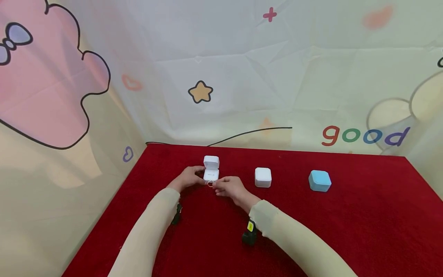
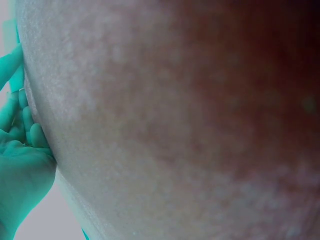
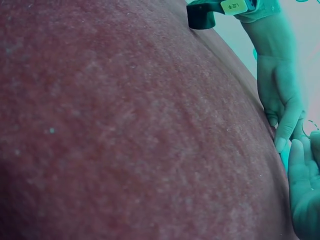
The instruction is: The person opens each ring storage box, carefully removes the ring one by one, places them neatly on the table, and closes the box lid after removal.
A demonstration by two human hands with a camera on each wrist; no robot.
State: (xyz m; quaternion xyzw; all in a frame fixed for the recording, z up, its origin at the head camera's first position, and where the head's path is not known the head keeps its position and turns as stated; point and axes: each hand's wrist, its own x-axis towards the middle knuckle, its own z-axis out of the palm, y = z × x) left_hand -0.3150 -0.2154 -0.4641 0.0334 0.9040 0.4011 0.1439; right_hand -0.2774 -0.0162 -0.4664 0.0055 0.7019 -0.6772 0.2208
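Observation:
An open white ring box, its lid raised at the back, sits on the red cloth. My left hand grips its left side, with fingers behind and thumb toward the front corner. A thin ring shows at the front of the box, overlapping its lower edge in the head view. My right hand pinches the ring's right side between thumb and fingers. In the right wrist view both hands come close together around the ring; the left hand is above the right hand.
A closed white box stands to the right of my right hand. Farther right is a closed light blue box. A printed cloth backdrop rises behind the table's far edge. Red cloth fills most of both wrist views.

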